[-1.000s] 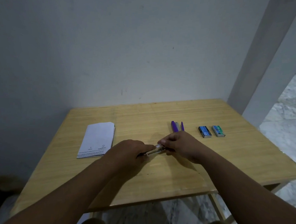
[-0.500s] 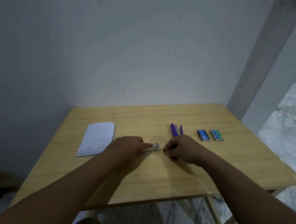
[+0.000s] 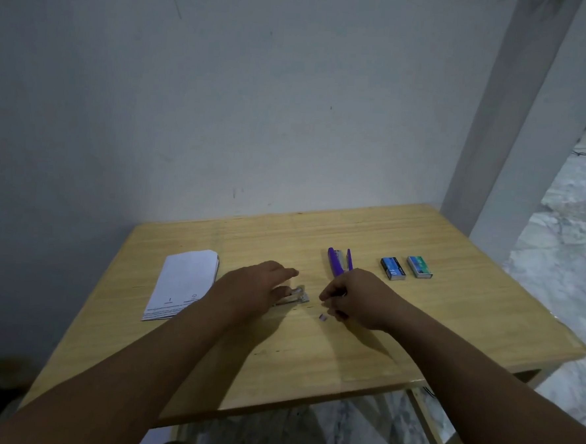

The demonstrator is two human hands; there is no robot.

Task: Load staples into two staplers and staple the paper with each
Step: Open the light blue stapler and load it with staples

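A small silver stapler [image 3: 297, 296] lies on the wooden table [image 3: 310, 360], its rear end under my left hand [image 3: 253, 291]. The thumb presses on it and the index finger points forward. My right hand [image 3: 355, 301] sits just right of the stapler with its fingers curled; whether they pinch anything is hidden. A tiny purple piece [image 3: 323, 317] lies on the table at its fingertips. A purple stapler [image 3: 338, 260] lies swung open behind my right hand. The folded white paper [image 3: 183, 283] rests to the left.
A blue staple box [image 3: 392, 268] and a green staple box [image 3: 419, 266] sit side by side at the right. The table backs onto a white wall, with a pillar [image 3: 503, 131] at its right rear corner. Marble floor shows to the right.
My hands have come apart. The silver stapler, held between both hands a second ago, now lies on the table under my left hand. My right hand has drawn back to the right.
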